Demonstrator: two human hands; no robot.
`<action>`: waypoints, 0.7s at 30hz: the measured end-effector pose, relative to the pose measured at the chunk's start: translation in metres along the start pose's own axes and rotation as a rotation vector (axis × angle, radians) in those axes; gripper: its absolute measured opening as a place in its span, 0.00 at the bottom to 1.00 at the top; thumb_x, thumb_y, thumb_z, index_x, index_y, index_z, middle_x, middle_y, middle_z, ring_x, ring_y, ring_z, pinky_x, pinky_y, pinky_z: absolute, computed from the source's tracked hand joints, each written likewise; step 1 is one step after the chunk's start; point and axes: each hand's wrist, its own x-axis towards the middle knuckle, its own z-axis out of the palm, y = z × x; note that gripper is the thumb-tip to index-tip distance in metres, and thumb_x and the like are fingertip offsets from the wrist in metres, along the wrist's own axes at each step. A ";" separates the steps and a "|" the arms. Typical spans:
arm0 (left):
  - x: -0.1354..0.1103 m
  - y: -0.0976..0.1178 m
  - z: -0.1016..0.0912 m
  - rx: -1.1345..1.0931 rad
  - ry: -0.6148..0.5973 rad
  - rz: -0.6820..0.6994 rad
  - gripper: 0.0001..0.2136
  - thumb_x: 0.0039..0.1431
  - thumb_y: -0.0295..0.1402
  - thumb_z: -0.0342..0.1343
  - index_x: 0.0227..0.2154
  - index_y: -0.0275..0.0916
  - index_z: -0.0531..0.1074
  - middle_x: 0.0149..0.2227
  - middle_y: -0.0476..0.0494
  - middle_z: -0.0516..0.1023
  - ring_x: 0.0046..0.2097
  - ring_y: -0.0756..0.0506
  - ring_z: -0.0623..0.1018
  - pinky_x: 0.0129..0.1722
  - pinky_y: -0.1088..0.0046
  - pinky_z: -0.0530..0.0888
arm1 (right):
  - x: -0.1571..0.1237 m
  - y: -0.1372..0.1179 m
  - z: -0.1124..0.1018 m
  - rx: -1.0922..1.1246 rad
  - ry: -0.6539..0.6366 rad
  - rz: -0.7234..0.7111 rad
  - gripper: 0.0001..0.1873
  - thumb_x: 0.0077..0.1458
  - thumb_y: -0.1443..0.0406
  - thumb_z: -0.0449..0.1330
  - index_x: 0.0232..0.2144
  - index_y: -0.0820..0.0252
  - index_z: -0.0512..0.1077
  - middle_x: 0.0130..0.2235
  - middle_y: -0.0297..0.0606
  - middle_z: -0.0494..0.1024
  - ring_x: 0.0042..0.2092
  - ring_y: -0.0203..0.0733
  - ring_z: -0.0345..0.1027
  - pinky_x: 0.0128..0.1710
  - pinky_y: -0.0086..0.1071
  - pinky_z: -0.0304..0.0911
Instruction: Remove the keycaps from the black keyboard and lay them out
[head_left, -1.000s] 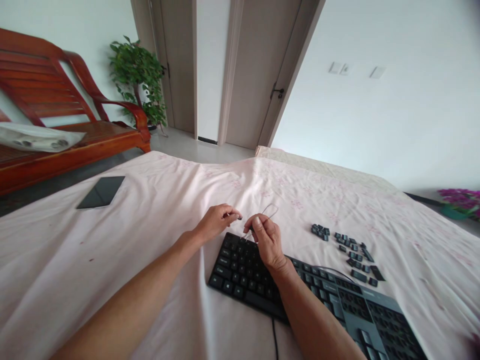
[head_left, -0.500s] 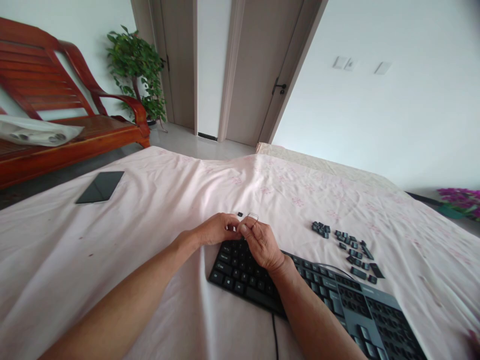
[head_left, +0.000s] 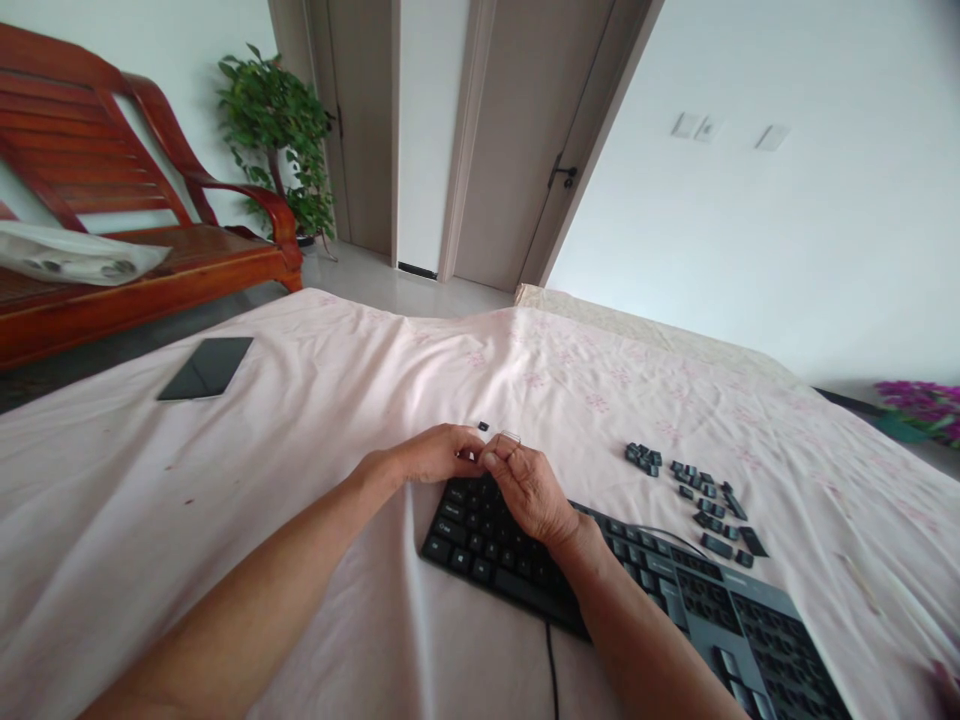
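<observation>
A black keyboard (head_left: 645, 590) lies on a pale pink sheet (head_left: 300, 480), several of its keycaps gone at the right end. My right hand (head_left: 529, 487) rests over its upper left corner, fingers pinched on a thin wire keycap puller (head_left: 510, 438). My left hand (head_left: 435, 455) is curled beside it, fingertips meeting the right hand's at the keyboard's top left edge. One loose black keycap (head_left: 484, 427) lies on the sheet just beyond both hands. What the left fingers hold, if anything, is hidden.
Several removed keycaps (head_left: 697, 495) lie scattered right of my hands. A dark phone (head_left: 206, 367) sits at the sheet's far left. A wooden bench (head_left: 112, 250), a potted plant (head_left: 277, 130) and doors stand beyond. The keyboard cable (head_left: 551, 670) runs toward me.
My left hand let go of a keycap, which now lies on the sheet, and pulled back to the keyboard's corner. My right hand lowered the puller to the keys.
</observation>
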 end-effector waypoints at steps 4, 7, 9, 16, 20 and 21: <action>0.001 0.001 -0.002 -0.011 -0.015 -0.008 0.06 0.55 0.32 0.56 0.33 0.38 0.75 0.33 0.49 0.75 0.35 0.48 0.73 0.36 0.77 0.67 | 0.000 0.005 -0.002 0.049 0.000 0.071 0.17 0.65 0.57 0.48 0.29 0.56 0.70 0.28 0.34 0.73 0.28 0.38 0.65 0.31 0.31 0.62; 0.002 0.001 -0.003 0.037 -0.030 -0.019 0.05 0.54 0.30 0.56 0.32 0.38 0.75 0.32 0.50 0.74 0.35 0.49 0.73 0.34 0.78 0.66 | 0.000 0.007 0.001 0.053 0.065 0.139 0.18 0.66 0.58 0.46 0.29 0.57 0.69 0.27 0.34 0.72 0.25 0.36 0.63 0.29 0.30 0.60; 0.002 0.000 -0.003 0.027 -0.033 -0.002 0.05 0.54 0.29 0.55 0.32 0.37 0.75 0.32 0.50 0.74 0.34 0.49 0.72 0.33 0.78 0.66 | 0.000 0.004 0.005 -0.038 0.014 0.045 0.16 0.66 0.60 0.47 0.30 0.57 0.69 0.29 0.36 0.73 0.29 0.39 0.65 0.33 0.32 0.61; 0.003 -0.001 -0.004 -0.006 -0.042 -0.015 0.05 0.54 0.30 0.55 0.33 0.37 0.75 0.30 0.51 0.74 0.33 0.49 0.72 0.33 0.77 0.66 | 0.001 0.003 0.011 -0.042 0.072 0.044 0.16 0.66 0.60 0.47 0.29 0.55 0.68 0.29 0.35 0.72 0.31 0.40 0.67 0.34 0.32 0.61; 0.003 0.002 -0.003 0.044 -0.045 -0.016 0.04 0.51 0.28 0.58 0.31 0.38 0.76 0.29 0.52 0.71 0.32 0.50 0.71 0.32 0.78 0.65 | -0.003 0.012 0.008 0.028 0.119 0.101 0.17 0.66 0.59 0.47 0.29 0.56 0.69 0.29 0.35 0.73 0.30 0.39 0.67 0.32 0.31 0.61; 0.003 0.002 -0.002 0.060 -0.034 -0.013 0.04 0.50 0.28 0.58 0.31 0.38 0.76 0.29 0.52 0.71 0.32 0.50 0.72 0.32 0.79 0.65 | -0.004 0.013 0.007 0.026 0.124 0.100 0.17 0.66 0.59 0.47 0.29 0.57 0.69 0.29 0.35 0.73 0.30 0.39 0.67 0.32 0.31 0.61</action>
